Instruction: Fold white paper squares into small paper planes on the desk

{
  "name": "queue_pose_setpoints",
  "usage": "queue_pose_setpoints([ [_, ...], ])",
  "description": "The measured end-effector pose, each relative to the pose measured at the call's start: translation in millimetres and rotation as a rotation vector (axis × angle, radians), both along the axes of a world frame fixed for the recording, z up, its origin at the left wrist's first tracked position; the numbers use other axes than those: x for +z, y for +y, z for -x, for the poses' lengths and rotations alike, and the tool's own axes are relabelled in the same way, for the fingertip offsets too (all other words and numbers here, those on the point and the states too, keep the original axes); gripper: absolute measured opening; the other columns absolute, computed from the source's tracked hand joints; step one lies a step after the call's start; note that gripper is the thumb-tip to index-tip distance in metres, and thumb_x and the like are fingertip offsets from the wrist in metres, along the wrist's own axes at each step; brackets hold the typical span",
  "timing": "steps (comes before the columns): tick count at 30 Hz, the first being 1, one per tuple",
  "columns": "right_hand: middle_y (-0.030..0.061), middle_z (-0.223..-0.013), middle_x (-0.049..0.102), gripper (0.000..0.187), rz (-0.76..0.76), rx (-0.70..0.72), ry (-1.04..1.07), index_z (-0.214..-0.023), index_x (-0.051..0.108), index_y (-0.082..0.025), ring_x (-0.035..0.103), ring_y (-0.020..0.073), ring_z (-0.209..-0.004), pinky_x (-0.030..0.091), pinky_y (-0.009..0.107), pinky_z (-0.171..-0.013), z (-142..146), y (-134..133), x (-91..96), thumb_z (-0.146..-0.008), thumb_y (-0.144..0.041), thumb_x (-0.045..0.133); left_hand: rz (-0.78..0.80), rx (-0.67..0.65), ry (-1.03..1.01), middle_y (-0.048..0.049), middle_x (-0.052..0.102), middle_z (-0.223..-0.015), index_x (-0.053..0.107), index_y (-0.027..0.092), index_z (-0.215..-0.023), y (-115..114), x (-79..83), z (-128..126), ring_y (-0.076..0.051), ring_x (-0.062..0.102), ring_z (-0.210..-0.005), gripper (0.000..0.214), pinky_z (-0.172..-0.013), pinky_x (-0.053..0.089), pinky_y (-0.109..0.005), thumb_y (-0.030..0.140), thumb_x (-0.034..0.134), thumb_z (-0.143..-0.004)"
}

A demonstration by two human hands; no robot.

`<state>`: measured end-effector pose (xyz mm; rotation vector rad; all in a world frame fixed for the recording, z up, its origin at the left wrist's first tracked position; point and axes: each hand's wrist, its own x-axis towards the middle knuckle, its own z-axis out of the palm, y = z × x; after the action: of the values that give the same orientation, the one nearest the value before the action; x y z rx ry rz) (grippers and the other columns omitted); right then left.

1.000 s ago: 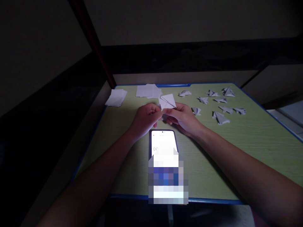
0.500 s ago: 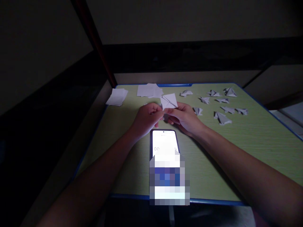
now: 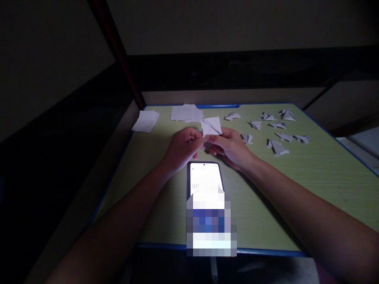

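Observation:
Above the middle of a green table (image 3: 310, 185), both my hands pinch one small white, partly folded sheet of paper (image 3: 211, 126). My left hand (image 3: 183, 146) grips its left edge with closed fingers. My right hand (image 3: 229, 146) holds its lower right side, fingers curled round it. The paper stands up behind my fingertips and shows diagonal creases. A lit phone (image 3: 206, 181) lies flat on the table just below my hands.
Several folded white paper shapes (image 3: 276, 146) lie scattered on the table's right half. Two stacks of flat white sheets, one (image 3: 145, 120) at the far left corner and one (image 3: 186, 113) beside it, lie near the back edge. A dark red post (image 3: 118, 51) rises behind the left corner.
Almost nothing differs: both hands keep hold of the paper and have only shifted slightly.

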<state>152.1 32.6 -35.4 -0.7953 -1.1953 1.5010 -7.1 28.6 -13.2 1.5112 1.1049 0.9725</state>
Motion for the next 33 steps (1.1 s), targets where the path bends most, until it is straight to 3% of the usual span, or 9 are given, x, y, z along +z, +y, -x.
queue_pose_setpoints([
  [33, -0.0047, -0.052, 0.052, 0.013, 0.012, -0.035, 0.008, -0.068, 0.065, -0.016, 0.038, 0.0052, -0.043, 0.026, 0.023, -0.041, 0.9, 1.0, -1.0, -0.071, -0.021, 0.077, -0.014, 0.028, 0.031, 0.0055, 0.053, -0.048, 0.055, 0.016, -0.069, -0.2, 1.3, -1.2, -0.005, 0.045, -0.038, 0.010, -0.037, 0.031, -0.017, 0.012, 0.057, -0.079],
])
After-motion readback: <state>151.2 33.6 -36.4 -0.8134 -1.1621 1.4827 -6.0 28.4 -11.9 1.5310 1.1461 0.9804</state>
